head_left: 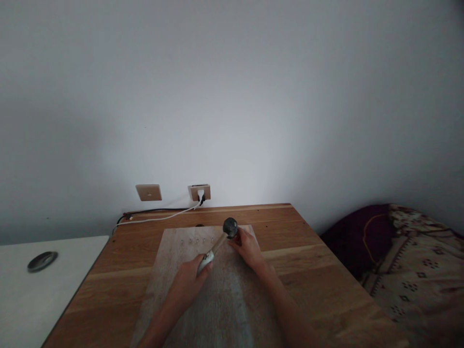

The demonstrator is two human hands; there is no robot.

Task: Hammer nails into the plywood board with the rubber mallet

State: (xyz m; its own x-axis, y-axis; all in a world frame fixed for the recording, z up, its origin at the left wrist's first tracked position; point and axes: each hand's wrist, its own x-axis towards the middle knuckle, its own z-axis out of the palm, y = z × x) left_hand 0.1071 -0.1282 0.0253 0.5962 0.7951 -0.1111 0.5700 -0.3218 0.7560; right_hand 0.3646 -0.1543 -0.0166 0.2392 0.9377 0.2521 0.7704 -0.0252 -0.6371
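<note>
Nearest the lens lay the near end of a pale board [224, 309], set flat on the wooden table [119, 270], likely to spare the tabletop.

Hammer [218, 241]: it sat over the far half of the board, with its dark head tipped toward the far edge and its handle slanting back to the near left. Our left hand [188, 280] was closed around the light end of the handle. We judge that so low a grip gave reach and swing.

Our right hand [248, 247] rested on the board just right of the head, its fingers drawn narrow and touching the wood beneath it. Whether they pinched anything we could not tell, since the head hid the fingertips.

A row of small pins [195, 240] stood in the board to the left of the head, near its far edge.

Beyond the table, two wall plates [199, 192] were fixed low on the grey wall [232, 96]. A white cable [159, 218] trailed left from the right-hand plate along the far edge of the table. At left a white counter [65, 285] carried a dark round disc [42, 261], well apart from our hands. At right lay a patterned blanket [416, 261].
</note>
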